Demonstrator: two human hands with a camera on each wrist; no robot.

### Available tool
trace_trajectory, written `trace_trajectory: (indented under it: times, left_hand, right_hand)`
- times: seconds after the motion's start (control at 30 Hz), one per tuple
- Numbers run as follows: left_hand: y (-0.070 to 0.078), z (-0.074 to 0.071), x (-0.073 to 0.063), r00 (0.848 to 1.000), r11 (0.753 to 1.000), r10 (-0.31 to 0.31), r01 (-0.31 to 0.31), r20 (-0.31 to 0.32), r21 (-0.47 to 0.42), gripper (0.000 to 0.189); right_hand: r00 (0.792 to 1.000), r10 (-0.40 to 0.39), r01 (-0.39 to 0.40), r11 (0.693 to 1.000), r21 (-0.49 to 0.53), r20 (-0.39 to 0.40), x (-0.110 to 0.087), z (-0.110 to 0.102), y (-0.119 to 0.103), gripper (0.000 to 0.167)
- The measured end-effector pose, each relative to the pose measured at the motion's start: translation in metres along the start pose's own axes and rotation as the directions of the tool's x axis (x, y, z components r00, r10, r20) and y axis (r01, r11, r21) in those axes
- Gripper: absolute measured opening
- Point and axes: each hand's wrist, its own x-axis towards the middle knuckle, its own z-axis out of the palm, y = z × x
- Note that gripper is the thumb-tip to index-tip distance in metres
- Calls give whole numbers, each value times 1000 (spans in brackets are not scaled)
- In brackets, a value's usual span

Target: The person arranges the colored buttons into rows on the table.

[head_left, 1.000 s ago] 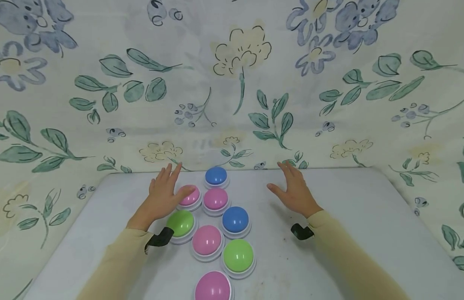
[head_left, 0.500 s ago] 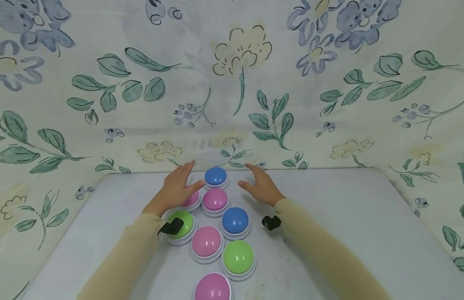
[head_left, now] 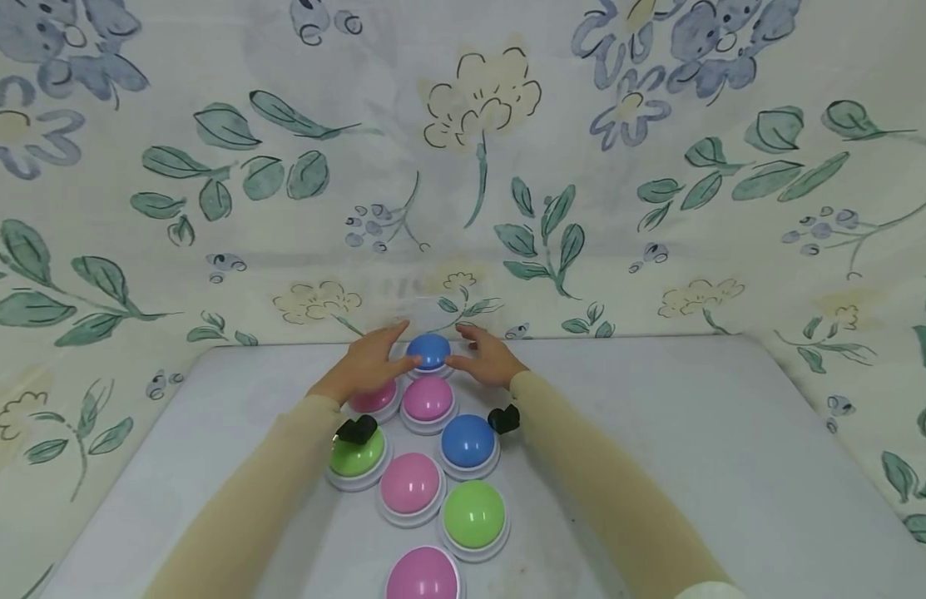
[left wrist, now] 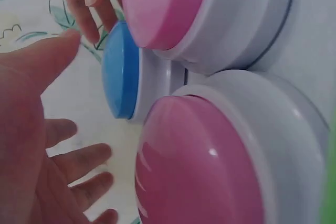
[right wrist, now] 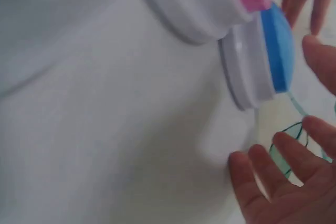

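Observation:
At the far end of the white table stands a round push button with a blue dome on a white base. My left hand is on its left, above a pink button, fingers extended and thumb toward the blue dome. From the other side my right hand reaches in, thumb close to the dome. Both wrist views show the fingers spread and a gap between each hand and the blue button. A second pink button sits just in front of it.
Nearer to me stand a green button, a blue one, a pink one, another green one and a pink one at the bottom edge. Floral cloth hangs behind the table.
The right hand has moved left from the bare tabletop to the far blue button. The left hand has moved right toward the same button. The buttons stay where they were.

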Motion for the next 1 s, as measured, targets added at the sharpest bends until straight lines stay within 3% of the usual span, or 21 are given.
trace_trajectory:
  times: [0.23,0.47,0.63,0.77,1.0]
  left_hand:
    - [-1,0,8,996,997,9,-2,86,-77,83]
    - [-4,2,15,993,995,61,-53,100,-84,79]
    - [-1,-1,20,994,995,75,-69,85,-72,74]
    - [1,1,23,996,996,50,-44,75,-81,71]
    - [-1,6,26,998,993,15,-8,65,-115,68]
  right_hand:
    - [996,27,-23,998,-57,82,8,-2,-12,70]
    - [987,44,-23,990,-138,157,13,-3,-23,72]
    - [988,59,-28,977,-211,141,16,-2,-32,71]
    - [990,61,-26,966,-258,127,18,0,-35,71]
    - [992,75,-46,968,-248,105,21,3,-35,71]
